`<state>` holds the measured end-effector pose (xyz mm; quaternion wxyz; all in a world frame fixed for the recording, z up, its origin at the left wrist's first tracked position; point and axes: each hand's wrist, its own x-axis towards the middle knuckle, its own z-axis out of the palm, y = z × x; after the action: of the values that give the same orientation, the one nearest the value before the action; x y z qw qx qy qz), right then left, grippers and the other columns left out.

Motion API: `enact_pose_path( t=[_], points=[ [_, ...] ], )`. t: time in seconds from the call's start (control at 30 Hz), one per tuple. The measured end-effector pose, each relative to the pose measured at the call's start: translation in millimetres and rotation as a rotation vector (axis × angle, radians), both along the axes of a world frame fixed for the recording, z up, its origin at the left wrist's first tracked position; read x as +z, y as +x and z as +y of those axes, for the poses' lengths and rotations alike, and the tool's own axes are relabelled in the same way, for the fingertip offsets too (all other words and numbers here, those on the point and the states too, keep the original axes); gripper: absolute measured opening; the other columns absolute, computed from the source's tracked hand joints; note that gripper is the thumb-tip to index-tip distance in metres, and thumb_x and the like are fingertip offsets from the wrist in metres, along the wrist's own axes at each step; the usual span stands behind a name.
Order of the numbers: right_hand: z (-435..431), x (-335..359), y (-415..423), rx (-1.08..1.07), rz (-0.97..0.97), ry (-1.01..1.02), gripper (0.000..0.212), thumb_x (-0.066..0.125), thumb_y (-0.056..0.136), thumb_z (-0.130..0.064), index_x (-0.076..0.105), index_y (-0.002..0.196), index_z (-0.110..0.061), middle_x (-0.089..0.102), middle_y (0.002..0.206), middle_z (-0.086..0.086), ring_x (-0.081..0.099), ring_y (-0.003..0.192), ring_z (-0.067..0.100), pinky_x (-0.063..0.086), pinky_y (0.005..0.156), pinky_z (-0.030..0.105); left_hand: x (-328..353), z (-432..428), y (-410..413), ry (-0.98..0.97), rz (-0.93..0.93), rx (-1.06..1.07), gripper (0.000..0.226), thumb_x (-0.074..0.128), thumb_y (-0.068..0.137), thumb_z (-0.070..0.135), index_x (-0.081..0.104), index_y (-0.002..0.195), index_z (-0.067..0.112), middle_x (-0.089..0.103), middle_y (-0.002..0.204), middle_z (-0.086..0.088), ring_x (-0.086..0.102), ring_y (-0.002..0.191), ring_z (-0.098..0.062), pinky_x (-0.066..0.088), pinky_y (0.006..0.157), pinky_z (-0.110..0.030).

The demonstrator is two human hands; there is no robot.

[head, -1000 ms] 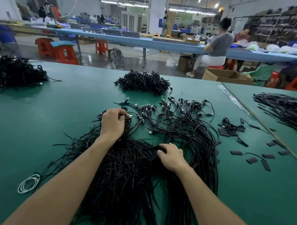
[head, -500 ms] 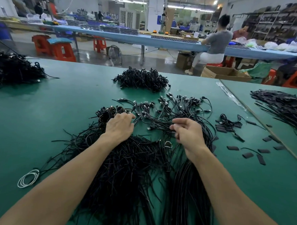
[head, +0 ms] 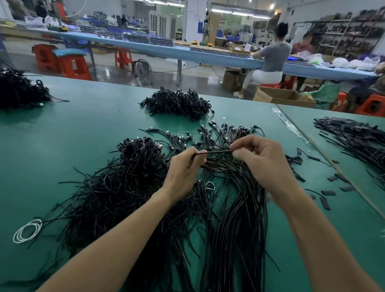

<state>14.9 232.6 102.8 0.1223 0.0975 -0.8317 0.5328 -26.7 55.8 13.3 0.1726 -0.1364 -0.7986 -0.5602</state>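
Note:
A thin black cable (head: pixel 213 152) is stretched level between my two hands above the green table (head: pixel 82 132). My left hand (head: pixel 183 170) pinches its left end, and my right hand (head: pixel 262 158) pinches the other end between thumb and fingertips. Under both hands lies a big loose heap of black cables (head: pixel 132 196), and their plug ends (head: pixel 219 134) fan out toward the far side. A straighter bunch of cables (head: pixel 238 227) runs back toward me under my right forearm.
A tidy cable pile (head: pixel 177 102) lies farther back, with another cable heap (head: pixel 12 88) at far left. A white coil (head: pixel 26 231) sits near left. Black short strips (head: pixel 332 184) lie scattered at right. Black strips (head: pixel 361 140) cover the adjoining table. People sit at a blue bench (head: pixel 205 51) behind.
Both hands have lifted off the heap and come together. They now pinch one cable between them; before, the left rested on the plug ends and the right on the pile.

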Motion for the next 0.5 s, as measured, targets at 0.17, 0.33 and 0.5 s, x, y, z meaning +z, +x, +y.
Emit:
enact_pose_path(
  t=[0.17, 0.33, 0.5],
  points=[
    [30, -19, -10, -0.149, 0.062, 0.234, 0.015, 0.060, 0.098, -0.032, 0.073, 0.093, -0.027, 0.053, 0.047, -0.016, 0.038, 0.039, 0.004, 0.027, 0.042, 0.014, 24, -2, 11, 0.074, 0.262, 0.137, 0.032, 0.071, 0.090, 0.018, 0.050, 0.066, 0.025, 0.047, 0.056, 0.010, 0.041, 0.047, -0.005, 0.036, 0.044, -0.016],
    [35, -26, -12, -0.277, 0.078, 0.189, 0.017, 0.060, 0.098, -0.033, 0.074, 0.099, -0.024, 0.064, 0.063, -0.013, 0.051, 0.051, 0.003, 0.042, 0.054, 0.021, 40, -13, 17, -0.236, -0.032, -0.009, 0.042, 0.065, 0.092, 0.044, 0.055, 0.064, 0.015, 0.049, 0.053, 0.005, 0.036, 0.041, -0.005, 0.038, 0.046, -0.023],
    [38, -28, -11, -0.229, 0.118, 0.132, 0.011, 0.060, 0.099, -0.027, 0.071, 0.094, -0.027, 0.058, 0.060, -0.013, 0.047, 0.050, 0.001, 0.039, 0.051, 0.012, 38, -24, 35, -0.227, -0.579, -0.475, 0.053, 0.042, 0.090, 0.067, 0.058, 0.062, 0.025, 0.033, 0.051, 0.010, 0.027, 0.044, -0.010, 0.032, 0.045, -0.015]
  ],
)
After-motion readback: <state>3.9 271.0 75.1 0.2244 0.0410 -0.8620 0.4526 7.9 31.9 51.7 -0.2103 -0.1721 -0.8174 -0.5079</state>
